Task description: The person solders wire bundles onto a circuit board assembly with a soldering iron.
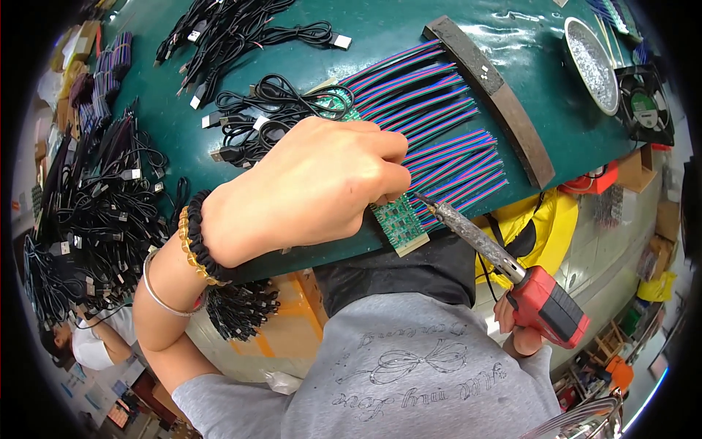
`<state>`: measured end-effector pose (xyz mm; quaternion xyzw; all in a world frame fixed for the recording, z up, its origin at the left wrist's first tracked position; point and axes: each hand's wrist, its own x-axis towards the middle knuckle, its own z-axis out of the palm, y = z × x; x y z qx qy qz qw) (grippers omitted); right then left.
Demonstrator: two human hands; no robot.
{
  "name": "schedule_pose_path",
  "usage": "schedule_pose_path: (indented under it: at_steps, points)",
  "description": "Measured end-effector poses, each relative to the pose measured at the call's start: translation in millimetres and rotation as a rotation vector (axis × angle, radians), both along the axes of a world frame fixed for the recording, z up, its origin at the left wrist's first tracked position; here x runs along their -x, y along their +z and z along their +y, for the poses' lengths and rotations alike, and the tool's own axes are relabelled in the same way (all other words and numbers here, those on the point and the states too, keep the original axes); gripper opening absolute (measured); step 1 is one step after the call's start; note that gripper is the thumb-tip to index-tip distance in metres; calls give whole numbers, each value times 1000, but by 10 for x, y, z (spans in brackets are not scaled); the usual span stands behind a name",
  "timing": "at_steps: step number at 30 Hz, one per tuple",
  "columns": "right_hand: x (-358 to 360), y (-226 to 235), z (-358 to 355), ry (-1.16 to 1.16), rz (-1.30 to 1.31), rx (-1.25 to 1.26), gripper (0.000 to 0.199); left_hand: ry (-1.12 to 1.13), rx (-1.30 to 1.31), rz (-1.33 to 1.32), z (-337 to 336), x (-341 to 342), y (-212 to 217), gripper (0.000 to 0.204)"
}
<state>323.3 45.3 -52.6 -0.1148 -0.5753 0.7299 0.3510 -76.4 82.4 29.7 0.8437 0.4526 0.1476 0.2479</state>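
Note:
My left hand (325,179) is closed in a pinch over a strip of green circuit boards (398,223). What its fingertips hold is hidden under the hand. From the boards, rows of thin ribbon wires (450,164) in blue, red and black run toward the upper right. My right hand (518,329) grips the red handle of a soldering iron (545,304). The iron's tip points at the boards, close to my left fingertips; whether it touches them I cannot tell. Just beyond my left hand, coiled black USB cables (281,106) lie on the far part of the boards.
A dark curved bar (497,95) lies by the wire ends on the green table (504,22). Farther right are a shallow bowl (594,66) of greyish material and a small black fan (645,110). More black cables (102,212) are heaped at left. A yellow bag (548,234) hangs below the table edge.

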Motion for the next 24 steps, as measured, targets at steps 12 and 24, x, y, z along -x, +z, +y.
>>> schedule_pose_path:
  at_steps: [12, 24]
  points:
    - [-331, -507, -162, 7, 317, -5, 18, -28, 138, -71, 112, 53, -36, 8]
    - [155, 157, -29, -128, -206, -142, 15, -17, 199, -32, 140, 29, -3, 7]
